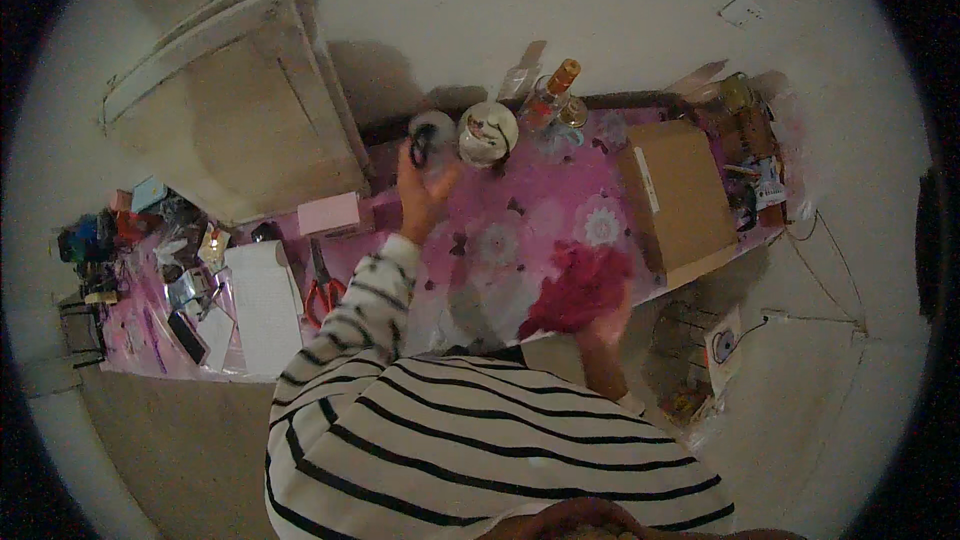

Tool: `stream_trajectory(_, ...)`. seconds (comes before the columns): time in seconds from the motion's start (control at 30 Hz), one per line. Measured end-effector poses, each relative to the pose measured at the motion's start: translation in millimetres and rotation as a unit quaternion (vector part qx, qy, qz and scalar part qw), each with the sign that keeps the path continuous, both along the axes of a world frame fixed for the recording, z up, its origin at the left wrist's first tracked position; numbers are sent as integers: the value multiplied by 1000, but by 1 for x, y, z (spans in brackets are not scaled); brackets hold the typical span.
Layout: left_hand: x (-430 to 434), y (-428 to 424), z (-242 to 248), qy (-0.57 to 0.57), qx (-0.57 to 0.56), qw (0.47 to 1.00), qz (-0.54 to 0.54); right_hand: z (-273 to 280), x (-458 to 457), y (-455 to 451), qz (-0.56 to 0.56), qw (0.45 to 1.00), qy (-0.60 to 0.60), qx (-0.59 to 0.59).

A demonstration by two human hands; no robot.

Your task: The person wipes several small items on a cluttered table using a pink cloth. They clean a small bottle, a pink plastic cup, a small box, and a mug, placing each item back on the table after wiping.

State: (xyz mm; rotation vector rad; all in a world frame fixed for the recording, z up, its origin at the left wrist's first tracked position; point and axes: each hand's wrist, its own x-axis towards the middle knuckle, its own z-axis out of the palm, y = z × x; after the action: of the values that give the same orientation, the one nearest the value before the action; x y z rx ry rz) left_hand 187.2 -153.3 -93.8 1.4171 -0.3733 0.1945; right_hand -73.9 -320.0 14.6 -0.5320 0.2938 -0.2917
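My left hand (424, 191) reaches to the back of the table, its fingers at a round whitish container (433, 129) with something black on or in front of it; whether the fingers grip it is unclear. Beside it stands a white tub (487, 136) with a dark handle. My right hand (606, 319) holds a bunched crimson cloth (577, 286) at the near edge of the pink floral tablecloth (491, 202). Most of the right fingers are hidden by the cloth.
A bottle with an orange cap (562, 79) stands at the back. An open cardboard box (686, 202) lies on the right. Left are red-handled scissors (322, 296), a pink box (328, 213), a white pad (264, 307), a phone (187, 337) and a large leaning panel (240, 105).
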Motion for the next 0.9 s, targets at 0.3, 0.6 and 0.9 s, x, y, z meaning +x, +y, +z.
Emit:
stream_trajectory(0.3, -190, 97, 86, 24, 44, 964, -261, 75, 56, 72, 321, 830, -15, -456)
stream_trajectory(0.6, -214, 141, 96, 107, 182, 948, -238, 52, 21, 109, 288, 815, 126, -486)
stream_trajectory(0.9, -202, 135, 94, 24, 159, 938, -308, 90, 43, 102, 390, 737, 174, -523)
